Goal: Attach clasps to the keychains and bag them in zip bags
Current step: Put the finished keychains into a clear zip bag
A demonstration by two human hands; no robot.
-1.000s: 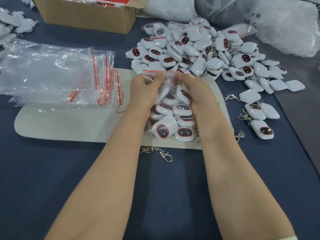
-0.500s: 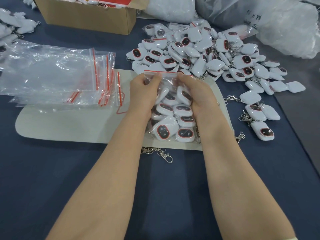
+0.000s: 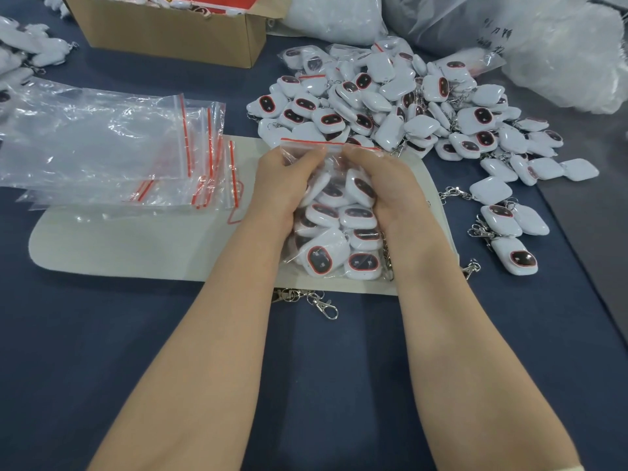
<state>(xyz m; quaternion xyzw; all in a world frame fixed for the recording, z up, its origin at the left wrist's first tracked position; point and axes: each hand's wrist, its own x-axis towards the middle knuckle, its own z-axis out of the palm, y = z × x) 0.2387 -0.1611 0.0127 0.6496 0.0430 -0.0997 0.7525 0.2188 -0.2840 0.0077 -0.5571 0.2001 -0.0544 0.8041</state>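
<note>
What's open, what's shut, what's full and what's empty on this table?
Zip bag: full of keychains; sealed or not, cannot tell.
Left hand: gripping the bag near its top.
Right hand: gripping the bag near its top.
Spare zip bags: empty, stacked flat.
Cardboard box: open.
Keychain pile: loose, unbagged.
Clasp: lying loose on the table.

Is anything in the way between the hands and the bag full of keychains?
No, nothing visible is in the way. The left hand and the right hand both grip the zip bag just below its red strip, one on each side, with the keychains inside it.
</note>
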